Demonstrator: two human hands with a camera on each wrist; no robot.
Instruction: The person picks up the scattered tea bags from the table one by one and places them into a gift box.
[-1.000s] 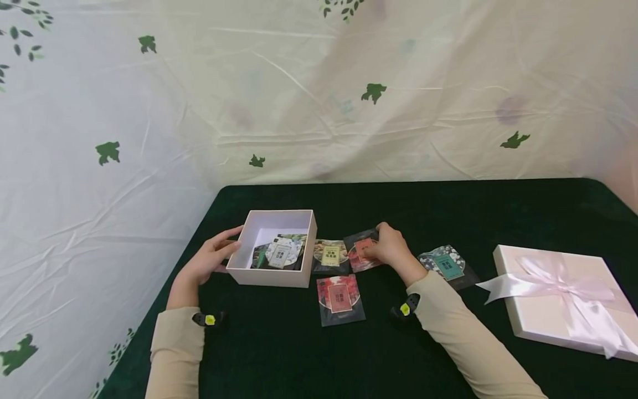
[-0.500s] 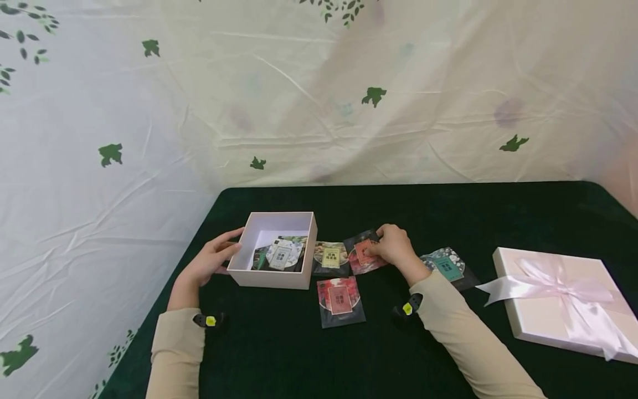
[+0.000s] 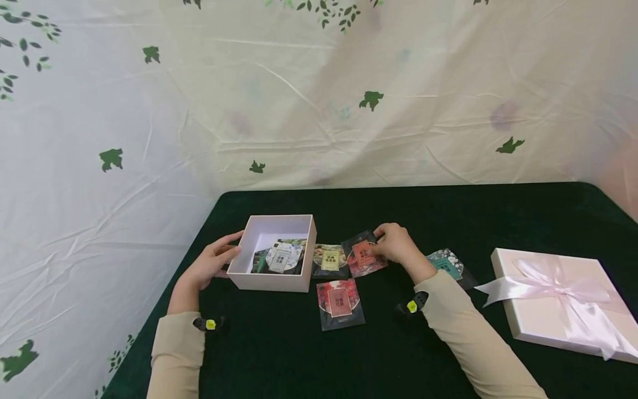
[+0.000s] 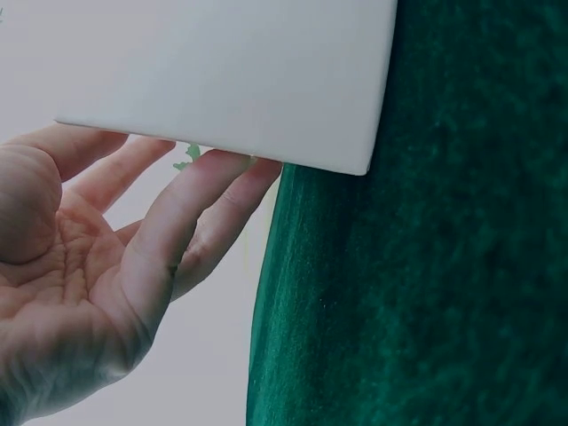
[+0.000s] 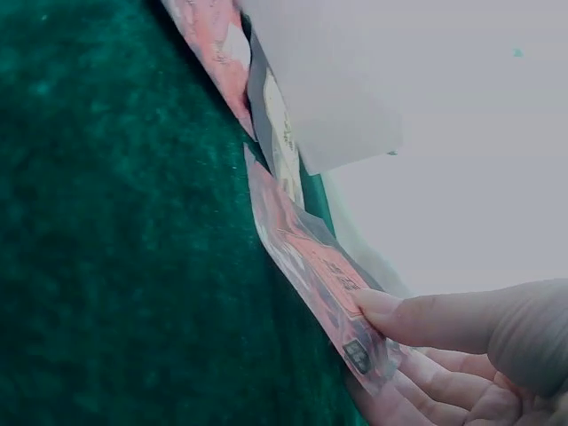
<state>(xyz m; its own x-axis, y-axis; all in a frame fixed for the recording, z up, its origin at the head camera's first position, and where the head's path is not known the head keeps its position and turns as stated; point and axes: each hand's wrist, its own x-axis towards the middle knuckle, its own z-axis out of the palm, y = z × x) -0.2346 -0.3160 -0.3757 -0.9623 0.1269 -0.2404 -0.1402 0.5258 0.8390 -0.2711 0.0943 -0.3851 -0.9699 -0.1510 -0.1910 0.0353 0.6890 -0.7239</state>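
Coral-labelled packet (image 3: 360, 259) right of the pale box (image 3: 271, 281)
The right hand (image 3: 397, 244) pinches its edge away from the box; the left hand (image 3: 213, 263) touches the box, fingers relaxed. Probably light, bendy, slick; that edge suits.

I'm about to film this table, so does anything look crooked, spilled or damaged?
Nothing looks spilled or damaged. The teal-labelled packet lies askew by the pink ribbon, apart from the rest; the held packet tilts too, but the right hand pinches it.
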